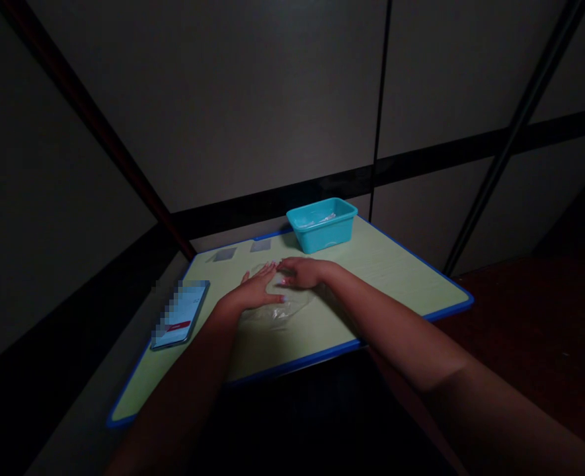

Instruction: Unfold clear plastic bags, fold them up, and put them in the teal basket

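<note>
A clear, crinkled plastic bag (279, 316) lies on the light yellow-green tabletop. My left hand (257, 291) rests flat over it, fingers stretched forward and thumb spread to the right. From the right, my right hand (303, 272) reaches over the bag's far part. Its fingers are slightly bent with the thumb apart, and its fingertips meet those of the left hand. Nothing shows in either hand's grip. The bag's middle is partly hidden beneath both hands.
Behind the right hand stands a turquoise plastic basket (324, 235) with some clear or whitish items inside. Two small greyish rectangles (225, 254) lie near the table's far left. A phone (179, 320) is at the left edge. The blue-edged table (396, 264) adjoins dark panels (272, 106).
</note>
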`<state>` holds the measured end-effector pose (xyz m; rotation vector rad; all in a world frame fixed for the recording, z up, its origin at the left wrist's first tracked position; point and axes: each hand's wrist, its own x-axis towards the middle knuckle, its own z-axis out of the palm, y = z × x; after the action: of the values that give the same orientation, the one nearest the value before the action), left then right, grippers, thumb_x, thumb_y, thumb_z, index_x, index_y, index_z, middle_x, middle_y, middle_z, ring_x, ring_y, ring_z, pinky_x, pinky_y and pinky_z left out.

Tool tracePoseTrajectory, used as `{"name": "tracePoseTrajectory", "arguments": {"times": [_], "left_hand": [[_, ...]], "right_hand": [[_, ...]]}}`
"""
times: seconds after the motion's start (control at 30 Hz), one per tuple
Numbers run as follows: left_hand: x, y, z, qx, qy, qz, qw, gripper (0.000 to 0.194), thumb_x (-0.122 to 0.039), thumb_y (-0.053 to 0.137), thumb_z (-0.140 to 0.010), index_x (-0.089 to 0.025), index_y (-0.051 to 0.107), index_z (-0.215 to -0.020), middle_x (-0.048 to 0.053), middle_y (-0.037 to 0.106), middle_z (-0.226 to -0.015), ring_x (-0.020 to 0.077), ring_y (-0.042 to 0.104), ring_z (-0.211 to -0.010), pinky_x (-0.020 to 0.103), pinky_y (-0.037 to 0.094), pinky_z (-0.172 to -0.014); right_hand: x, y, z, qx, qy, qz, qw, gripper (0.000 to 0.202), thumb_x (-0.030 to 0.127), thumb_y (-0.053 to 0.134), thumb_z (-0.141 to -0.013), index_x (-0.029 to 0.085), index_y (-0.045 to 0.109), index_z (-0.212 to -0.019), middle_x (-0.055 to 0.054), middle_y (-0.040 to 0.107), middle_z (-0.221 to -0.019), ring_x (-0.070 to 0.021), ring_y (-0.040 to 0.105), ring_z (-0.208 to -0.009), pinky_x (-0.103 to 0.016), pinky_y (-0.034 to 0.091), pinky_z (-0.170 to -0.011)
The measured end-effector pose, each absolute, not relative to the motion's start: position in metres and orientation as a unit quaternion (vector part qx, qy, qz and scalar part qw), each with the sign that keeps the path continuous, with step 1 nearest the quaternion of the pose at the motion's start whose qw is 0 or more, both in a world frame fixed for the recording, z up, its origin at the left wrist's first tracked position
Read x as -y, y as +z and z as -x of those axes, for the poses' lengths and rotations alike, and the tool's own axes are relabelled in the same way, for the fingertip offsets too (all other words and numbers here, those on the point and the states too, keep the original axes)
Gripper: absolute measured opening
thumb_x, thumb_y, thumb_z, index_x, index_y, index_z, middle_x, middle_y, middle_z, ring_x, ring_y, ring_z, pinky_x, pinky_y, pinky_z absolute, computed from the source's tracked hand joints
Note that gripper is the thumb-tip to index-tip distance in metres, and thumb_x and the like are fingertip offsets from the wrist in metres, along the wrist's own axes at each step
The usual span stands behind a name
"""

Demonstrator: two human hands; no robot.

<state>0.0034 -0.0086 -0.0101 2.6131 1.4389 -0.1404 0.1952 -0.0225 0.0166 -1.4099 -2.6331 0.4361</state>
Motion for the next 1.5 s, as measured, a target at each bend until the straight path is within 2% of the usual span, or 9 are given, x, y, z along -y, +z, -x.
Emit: {"name": "tracePoseTrajectory", "arguments": {"times": [0.1, 0.2, 0.4, 0.63, 0.73, 0.83, 0.93, 1.3, 1.5], "left_hand": [[0.006, -0.009, 0.001, -0.504, -0.044, -0.86, 0.067, 0.095, -0.068, 0.048, -0.071, -0.019, 0.011, -0.145, 0.015, 0.008, -0.151, 0.031, 0.008, -0.139, 0.056, 0.01, -0.106], [0.006, -0.006, 0.001, -0.529, 0.003, -0.848, 0.034, 0.085, -0.065, 0.049, -0.074, -0.022, 0.022, -0.143, 0.013, 0.014, -0.151, 0.0306, 0.012, -0.138, 0.057, 0.009, -0.105], [0.022, 0.005, -0.011, -0.538, 0.106, -0.836, -0.031, 0.06, -0.054, 0.045, -0.083, -0.02, 0.043, -0.132, 0.014, 0.032, -0.145, 0.0278, 0.026, -0.134, 0.048, 0.02, -0.105], [0.069, 0.0, -0.007, -0.519, -0.033, -0.852, 0.065, 0.088, -0.069, 0.044, -0.074, -0.024, 0.017, -0.145, 0.014, 0.007, -0.152, 0.0331, 0.005, -0.139, 0.058, 0.008, -0.105], [0.088, -0.003, 0.007, -0.551, -0.02, -0.831, 0.072, 0.089, -0.068, 0.048, -0.072, -0.023, 0.02, -0.144, 0.016, 0.01, -0.152, 0.0338, 0.008, -0.138, 0.056, 0.011, -0.105], [0.108, -0.003, 0.013, -0.574, 0.092, -0.813, 0.019, 0.066, -0.059, 0.054, -0.074, -0.021, 0.047, -0.128, 0.014, 0.039, -0.14, 0.0303, 0.031, -0.129, 0.047, 0.024, -0.103], [0.128, -0.004, 0.005, -0.61, 0.188, -0.77, -0.011, 0.036, -0.051, 0.053, -0.079, -0.02, 0.061, -0.094, 0.008, 0.061, -0.101, 0.0239, 0.051, -0.101, 0.037, 0.038, -0.091], [0.124, -0.019, -0.054, -0.731, 0.175, -0.659, 0.0, 0.019, -0.038, 0.06, -0.076, -0.019, 0.054, -0.073, 0.006, 0.06, -0.091, 0.0251, 0.051, -0.097, 0.033, 0.039, -0.076], [0.124, -0.001, -0.054, -0.702, 0.201, -0.682, 0.031, 0.005, -0.024, 0.054, -0.079, -0.02, 0.051, -0.08, 0.001, 0.061, -0.076, 0.0169, 0.056, -0.072, 0.026, 0.037, -0.063]], "right_hand": [[0.023, 0.011, -0.193, 0.865, 0.187, 0.464, -0.048, 0.075, 0.052, 0.048, -0.084, 0.022, 0.016, -0.145, -0.011, 0.003, -0.152, -0.0272, 0.006, -0.139, -0.052, 0.013, -0.107], [0.02, 0.007, -0.192, 0.854, 0.182, 0.482, -0.074, 0.074, 0.056, 0.039, -0.086, 0.026, 0.006, -0.145, -0.008, -0.007, -0.152, -0.0269, -0.005, -0.138, -0.062, 0.005, -0.104], [0.016, 0.003, -0.191, 0.84, 0.18, 0.508, -0.063, 0.065, 0.05, 0.031, -0.09, 0.029, 0.003, -0.145, -0.005, -0.009, -0.152, -0.0262, -0.007, -0.138, -0.062, 0.005, -0.103], [0.018, 0.004, -0.189, 0.834, 0.178, 0.516, -0.073, 0.066, 0.052, 0.03, -0.09, 0.028, 0.004, -0.145, -0.005, -0.01, -0.152, -0.0264, -0.008, -0.138, -0.062, 0.004, -0.103], [0.017, 0.003, -0.189, 0.831, 0.178, 0.521, -0.078, 0.066, 0.054, 0.027, -0.09, 0.029, 0.0, -0.145, -0.005, -0.012, -0.151, -0.0262, -0.009, -0.138, -0.062, 0.004, -0.103], [0.017, 0.002, -0.189, 0.828, 0.179, 0.526, -0.074, 0.068, 0.057, 0.028, -0.089, 0.03, 0.0, -0.145, -0.005, -0.012, -0.152, -0.0269, -0.008, -0.138, -0.062, 0.005, -0.103], [0.016, 0.001, -0.189, 0.827, 0.178, 0.529, -0.07, 0.07, 0.057, 0.031, -0.088, 0.031, 0.002, -0.145, -0.005, -0.01, -0.152, -0.0272, -0.008, -0.138, -0.062, 0.005, -0.103], [0.011, -0.003, -0.194, 0.836, 0.169, 0.517, -0.067, 0.073, 0.059, 0.034, -0.086, 0.028, 0.006, -0.146, -0.003, -0.008, -0.152, -0.0268, -0.006, -0.138, -0.06, 0.005, -0.104], [0.01, -0.002, -0.194, 0.839, 0.173, 0.511, -0.068, 0.074, 0.059, 0.034, -0.085, 0.028, 0.005, -0.146, -0.003, -0.008, -0.152, -0.0267, -0.006, -0.138, -0.061, 0.007, -0.104]]}}
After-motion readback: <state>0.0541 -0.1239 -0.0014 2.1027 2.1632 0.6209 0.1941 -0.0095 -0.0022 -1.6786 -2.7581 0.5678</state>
